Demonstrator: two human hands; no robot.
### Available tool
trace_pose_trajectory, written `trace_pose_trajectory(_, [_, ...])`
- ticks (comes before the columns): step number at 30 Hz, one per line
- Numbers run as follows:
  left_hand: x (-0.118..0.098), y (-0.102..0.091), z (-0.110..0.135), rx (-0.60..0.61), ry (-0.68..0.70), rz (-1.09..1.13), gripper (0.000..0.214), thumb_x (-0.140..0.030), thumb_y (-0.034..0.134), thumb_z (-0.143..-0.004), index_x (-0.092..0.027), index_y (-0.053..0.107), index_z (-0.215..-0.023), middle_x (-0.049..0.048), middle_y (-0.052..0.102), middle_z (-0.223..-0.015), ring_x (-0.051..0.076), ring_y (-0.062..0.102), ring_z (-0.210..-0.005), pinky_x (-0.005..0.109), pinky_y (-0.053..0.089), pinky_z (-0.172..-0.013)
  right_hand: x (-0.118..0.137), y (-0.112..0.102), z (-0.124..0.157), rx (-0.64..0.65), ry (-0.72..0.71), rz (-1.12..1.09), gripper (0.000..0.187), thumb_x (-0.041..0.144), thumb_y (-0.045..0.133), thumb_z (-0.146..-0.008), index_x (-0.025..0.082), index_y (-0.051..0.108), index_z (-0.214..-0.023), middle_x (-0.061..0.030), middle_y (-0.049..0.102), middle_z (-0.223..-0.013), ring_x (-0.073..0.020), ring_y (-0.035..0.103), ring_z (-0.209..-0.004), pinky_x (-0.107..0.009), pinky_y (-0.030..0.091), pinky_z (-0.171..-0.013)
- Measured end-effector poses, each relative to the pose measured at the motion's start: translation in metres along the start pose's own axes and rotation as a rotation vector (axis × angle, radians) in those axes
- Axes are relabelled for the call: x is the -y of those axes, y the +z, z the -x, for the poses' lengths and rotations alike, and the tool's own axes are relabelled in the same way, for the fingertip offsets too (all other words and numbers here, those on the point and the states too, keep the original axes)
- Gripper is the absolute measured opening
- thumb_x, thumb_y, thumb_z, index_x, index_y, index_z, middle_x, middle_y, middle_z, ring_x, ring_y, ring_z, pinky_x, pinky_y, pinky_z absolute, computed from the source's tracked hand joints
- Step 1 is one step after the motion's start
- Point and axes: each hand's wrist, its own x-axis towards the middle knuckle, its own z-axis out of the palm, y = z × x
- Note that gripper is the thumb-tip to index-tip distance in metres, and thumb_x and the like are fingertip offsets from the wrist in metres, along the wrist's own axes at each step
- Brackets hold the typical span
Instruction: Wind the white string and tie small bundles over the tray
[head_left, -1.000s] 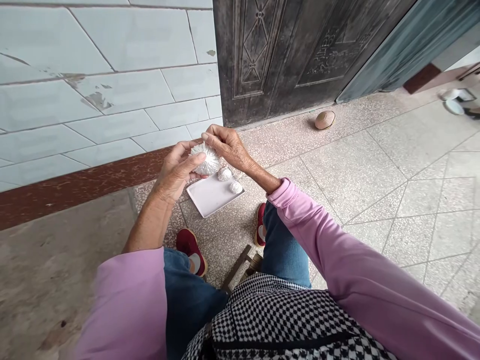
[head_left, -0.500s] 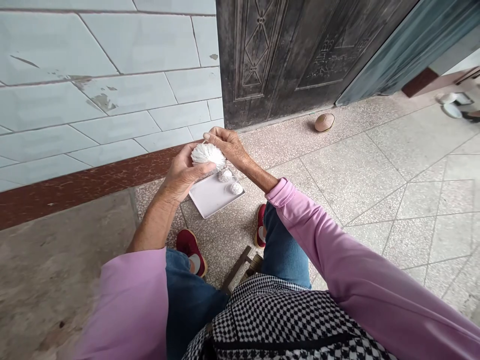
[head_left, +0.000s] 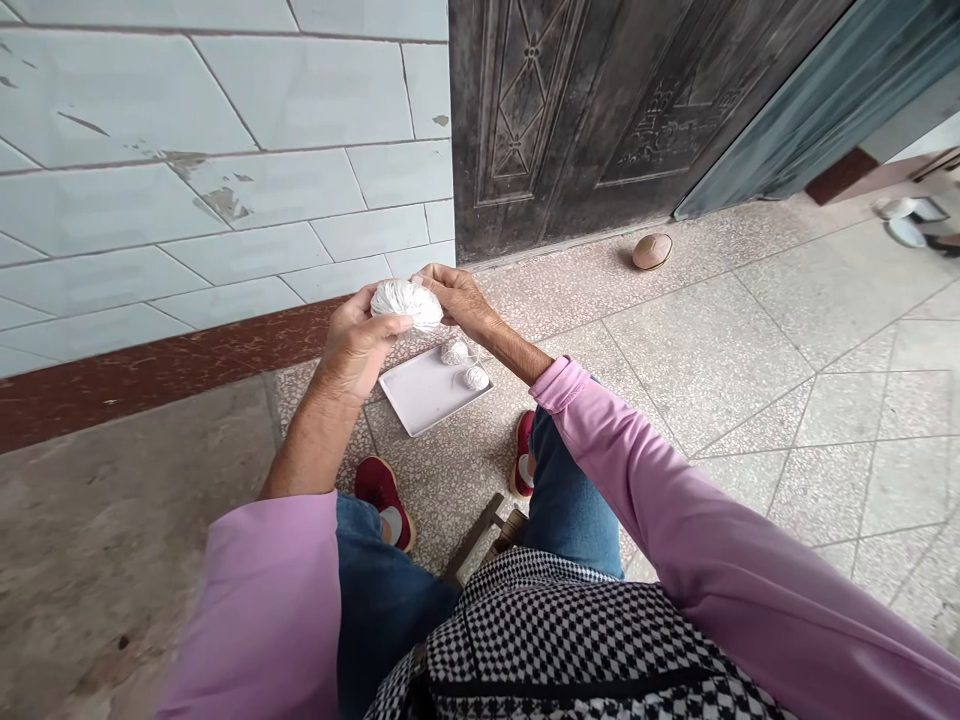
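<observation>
From the head camera, looking down past pink sleeves and blue-jeaned knees, the person holds a white wound ball (head_left: 407, 302) up between both hands, out over the far edge of a white tray (head_left: 418, 400). The left hand (head_left: 358, 342) cups the ball from the left and beneath, its fingers curled close around it with the thumb pressed on the near side. The right hand (head_left: 459, 298) closes on the ball's right side, fingertips bent in against it, so the ball is gripped from both sides and clear of the floor. The tray lies flat on the speckled floor below the hands, and two small white balls (head_left: 463, 364) sit at its right end, just beside each other. Nearer in, two red shoes (head_left: 385, 500) rest on the floor either side of a wooden stool (head_left: 484, 530). Far off to the right, a round brown object (head_left: 651, 251) lies by the foot of a dark carved door (head_left: 570, 110). A pale tiled wall (head_left: 225, 150) runs along the left.
</observation>
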Motion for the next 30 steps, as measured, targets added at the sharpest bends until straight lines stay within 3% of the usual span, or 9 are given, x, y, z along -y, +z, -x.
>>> trace_pose_trajectory(5, [-0.002,-0.011,-0.009,-0.099,0.041,0.046,0.064,-0.048,0.114,-0.059,-0.027,0.075,-0.105,0.0081,0.082,-0.11,0.033,0.083,-0.115,0.042,0.075,-0.098,-0.015,0.007,-0.001,0.049,-0.077,0.162,0.058,0.062,0.093,-0.122,0.024,0.061,-0.092,0.0082,0.049,-0.071,-0.0137,0.04,-0.069,-0.028,0.032,-0.064])
trace_pose_trajectory(9, [-0.003,-0.022,-0.018,-0.248,0.088,0.003,0.077,-0.046,0.118,-0.047,-0.026,0.073,-0.106,0.0062,0.085,-0.111,0.031,0.078,-0.115,0.044,0.073,-0.101,-0.011,0.017,0.018,0.234,-0.163,0.384,0.037,0.029,0.079,-0.125,0.018,0.075,-0.09,0.0015,0.063,-0.08,-0.0164,0.058,-0.085,-0.033,0.046,-0.082])
trace_pose_trajectory(12, [-0.002,-0.028,-0.02,-0.279,0.132,-0.117,0.086,-0.044,0.12,-0.045,-0.024,0.074,-0.114,0.0049,0.087,-0.113,0.028,0.074,-0.112,0.045,0.069,-0.101,0.0,0.02,0.034,0.318,-0.171,0.442,0.038,0.019,0.073,-0.125,0.019,0.078,-0.088,0.0006,0.066,-0.081,-0.0171,0.062,-0.089,-0.035,0.048,-0.089])
trace_pose_trajectory(16, [0.0,-0.031,-0.017,-0.242,0.119,-0.239,0.084,-0.041,0.118,-0.049,-0.022,0.075,-0.118,0.0043,0.084,-0.107,0.029,0.075,-0.107,0.044,0.064,-0.094,0.01,0.007,0.038,0.313,-0.188,0.375,0.041,0.04,0.084,-0.129,0.02,0.08,-0.093,0.0016,0.061,-0.077,-0.0178,0.057,-0.082,-0.035,0.045,-0.079])
trace_pose_trajectory(20, [-0.001,-0.027,-0.009,-0.164,0.038,-0.247,0.081,-0.033,0.119,-0.047,-0.021,0.081,-0.117,0.0038,0.087,-0.105,0.028,0.077,-0.104,0.041,0.063,-0.093,0.015,-0.013,0.024,0.23,-0.278,0.245,0.06,0.066,0.09,-0.127,0.02,0.072,-0.093,0.003,0.058,-0.078,-0.0144,0.045,-0.074,-0.03,0.039,-0.069])
trace_pose_trajectory(25, [-0.005,-0.015,0.005,0.02,-0.106,-0.239,0.074,-0.031,0.12,-0.048,-0.017,0.095,-0.115,0.0114,0.093,-0.109,0.03,0.08,-0.098,0.041,0.066,-0.086,0.017,-0.025,0.014,0.166,-0.29,0.229,0.069,0.072,0.086,-0.129,0.022,0.062,-0.089,0.0047,0.05,-0.074,-0.0134,0.042,-0.072,-0.025,0.038,-0.064])
trace_pose_trajectory(30, [-0.006,-0.012,0.011,0.129,-0.133,-0.155,0.07,-0.033,0.119,-0.058,-0.018,0.096,-0.123,0.0133,0.094,-0.117,0.032,0.082,-0.104,0.042,0.068,-0.089,0.009,-0.027,0.01,0.158,-0.25,0.189,0.071,0.077,0.088,-0.126,0.025,0.056,-0.09,0.0066,0.044,-0.073,-0.0128,0.037,-0.068,-0.024,0.034,-0.059])
